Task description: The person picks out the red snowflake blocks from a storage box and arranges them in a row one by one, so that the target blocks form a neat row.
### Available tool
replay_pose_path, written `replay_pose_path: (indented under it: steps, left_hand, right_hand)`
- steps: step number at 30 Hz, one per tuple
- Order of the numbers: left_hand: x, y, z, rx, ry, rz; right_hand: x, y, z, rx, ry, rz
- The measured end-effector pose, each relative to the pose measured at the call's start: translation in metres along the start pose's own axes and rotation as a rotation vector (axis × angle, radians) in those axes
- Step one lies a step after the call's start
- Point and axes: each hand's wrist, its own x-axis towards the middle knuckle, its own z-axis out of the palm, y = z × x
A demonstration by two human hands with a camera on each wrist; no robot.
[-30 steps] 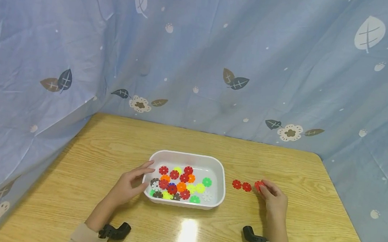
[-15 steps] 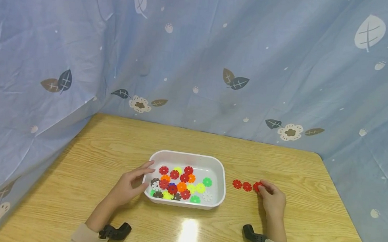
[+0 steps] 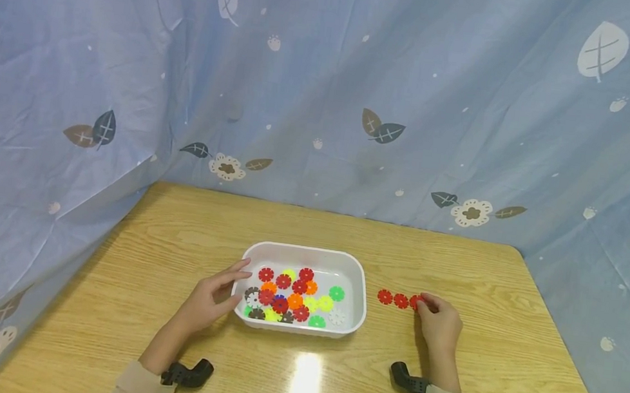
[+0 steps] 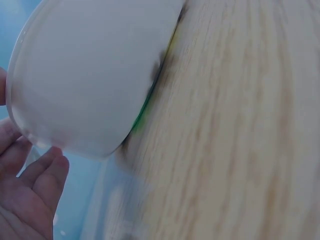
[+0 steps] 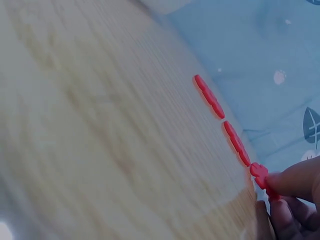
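Note:
A white tray [image 3: 300, 329] holds many notched plastic discs in red, orange, yellow, green and other colours. At its left end my left hand [image 3: 208, 301] rests fingers on the rim; the left wrist view shows the hand [image 4: 35, 185] against the tray's wall [image 4: 75, 80]. Right of the tray, two red discs [image 3: 384, 297] [image 5: 209, 96] lie side by side on the table. My right hand [image 3: 441, 327] pinches a third red disc [image 3: 415, 302] at the row's right end. In the right wrist view the pinched disc [image 5: 259, 172] is tilted, close to the neighbouring disc [image 5: 236, 143].
The wooden table [image 3: 170, 238] extends around the tray. A blue patterned curtain [image 3: 326, 94] hangs behind it and along both sides. Each wrist carries a black camera mount, one on the left [image 3: 187, 374] and one on the right [image 3: 409, 380].
My right hand has moved left with the third red disc, narrowing the gap to the other two. My left hand has stayed at the tray.

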Motion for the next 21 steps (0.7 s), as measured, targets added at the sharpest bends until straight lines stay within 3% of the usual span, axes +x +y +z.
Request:
replay_pose_path:
  steps: [9,17,21]
  left_hand:
    - [0.0001,0.0008,-0.0001,0.006,0.001,0.009]
    - [-0.0004,0.0023,0.0005,-0.008,-0.002,0.003]
    - [0.0001,0.0005,0.0005,0.001,0.000,0.007]
  right_hand:
    - [-0.0017,-0.0035,0.0003,-0.036,0.006,-0.022]
    - [-0.0022,0.0000,0.0007,0.054,0.032,0.056]
    - [-0.0029,-0.0008,-0.0011,0.091,0.039,0.057]
